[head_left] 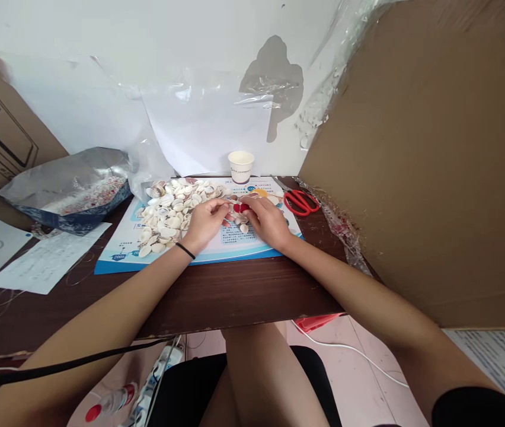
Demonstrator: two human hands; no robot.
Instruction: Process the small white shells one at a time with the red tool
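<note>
My left hand is closed in a pinch in front of the shell pile; what its fingertips hold is too small to make out. My right hand has its fingers bent round a small dark-red piece, whose exact kind I cannot tell. The two hands nearly meet over a printed blue-and-white sheet. White and brownish seashells lie heaped beside my left hand, with several loose shells below my fingertips.
A paper cup stands by the wall. Red-handled scissors lie to the right, before a large cardboard panel. An open bag of white and red bits and a paper slip are at left.
</note>
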